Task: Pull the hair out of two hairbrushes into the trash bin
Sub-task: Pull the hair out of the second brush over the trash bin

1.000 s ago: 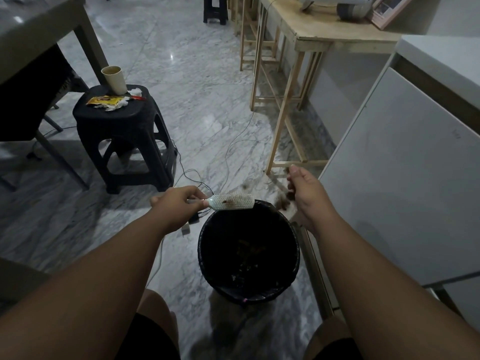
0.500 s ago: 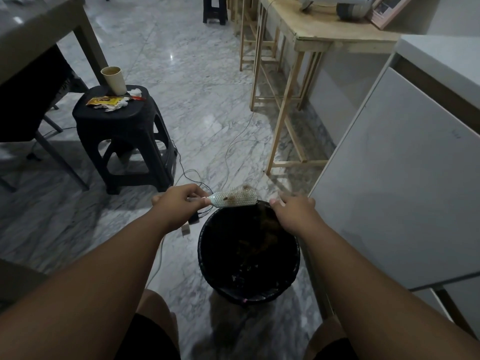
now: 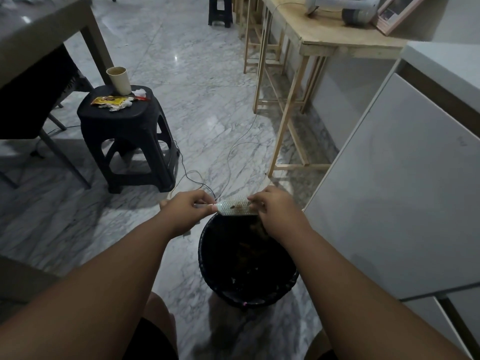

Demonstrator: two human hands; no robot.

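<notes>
From the head view, the left hand (image 3: 188, 207) is pinching the thin handle of a pale hairbrush (image 3: 235, 207) between thumb and fingers, holding it level just above the far rim of a black trash bin (image 3: 207, 255). The right hand (image 3: 272, 206) is closing its fingertips on the far end of the brush head, where a small brown tuft of hair (image 3: 233, 207) is sitting among the bristles. The bin is standing on the marble floor (image 3: 207, 100) between the person's knees, with dark clumps lying inside it. To the left, a black stool (image 3: 124, 136) is carrying a paper cup (image 3: 119, 80) and crumpled wrappers (image 3: 114, 102). A wooden bench (image 3: 337, 40) is standing further back on the right, and a white cabinet (image 3: 402, 190) is filling the right side. Thin cables (image 3: 233, 152) are trailing over the floor toward the hands
</notes>
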